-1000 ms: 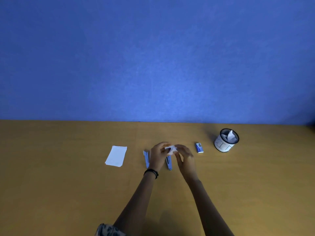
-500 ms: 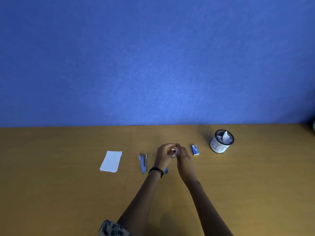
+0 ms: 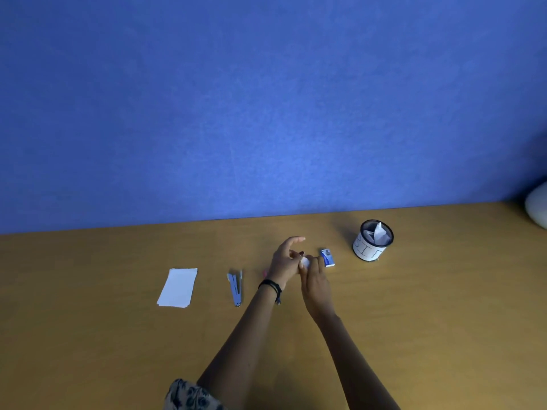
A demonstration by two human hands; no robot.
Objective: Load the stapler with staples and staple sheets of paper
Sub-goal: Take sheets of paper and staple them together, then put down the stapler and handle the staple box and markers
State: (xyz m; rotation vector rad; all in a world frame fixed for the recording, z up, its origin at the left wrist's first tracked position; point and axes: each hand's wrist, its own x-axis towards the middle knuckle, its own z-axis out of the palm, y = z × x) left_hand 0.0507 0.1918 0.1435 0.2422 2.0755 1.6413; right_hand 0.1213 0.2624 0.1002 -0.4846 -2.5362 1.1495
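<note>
My left hand (image 3: 284,261) and my right hand (image 3: 314,281) meet above the wooden table (image 3: 429,306). Between their fingertips they pinch a small white piece (image 3: 305,262); I cannot tell what it is. My left index finger points up, away from it. A blue-grey stapler (image 3: 235,288) lies to the left of my left wrist, apart from both hands. The blue staple box (image 3: 328,257) sits just right of my right fingertips. A stack of white paper sheets (image 3: 177,287) lies further left. A small dark tip (image 3: 278,301) shows under my left wrist.
A white cup marked BIN (image 3: 372,241) with crumpled paper inside stands at the right, past the staple box. A blue wall (image 3: 266,113) rises behind the table. A pale rounded object (image 3: 537,207) sits at the far right edge.
Both hands have drifted right, closer to the staple box, and closed tighter around the white piece. The blue item near my left wrist is now almost hidden.
</note>
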